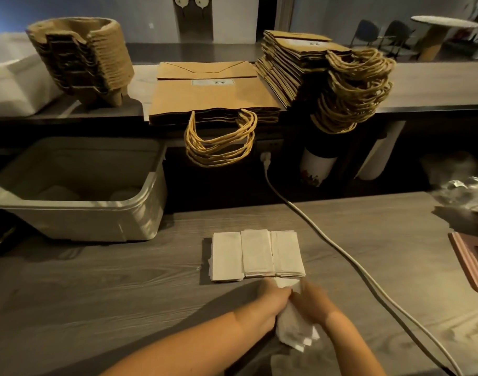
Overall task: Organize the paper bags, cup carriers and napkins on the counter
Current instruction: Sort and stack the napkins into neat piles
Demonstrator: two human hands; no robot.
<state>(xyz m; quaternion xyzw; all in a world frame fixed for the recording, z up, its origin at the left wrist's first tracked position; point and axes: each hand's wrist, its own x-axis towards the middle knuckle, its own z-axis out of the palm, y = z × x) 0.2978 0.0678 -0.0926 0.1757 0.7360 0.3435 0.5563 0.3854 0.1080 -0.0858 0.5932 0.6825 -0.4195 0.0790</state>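
Three stacks of white napkins (258, 255) lie side by side on the grey wooden counter (110, 289). Just in front of them my left hand (265, 301) and my right hand (312, 301) together grip a bunch of loose napkins (293, 325) between them. On the raised shelf behind, a low pile of flat brown paper bags (208, 96) lies with its handles hanging over the edge. A taller, messier pile of bags (308, 66) sits to its right. A stack of pulp cup carriers (83, 58) leans at the left.
A grey plastic bin (77, 210) stands at the left of the counter. A white power cable (341, 251) runs diagonally across the counter on the right. White packaging (12, 74) lies at far left, a pink striped object (471, 261) at the right edge.
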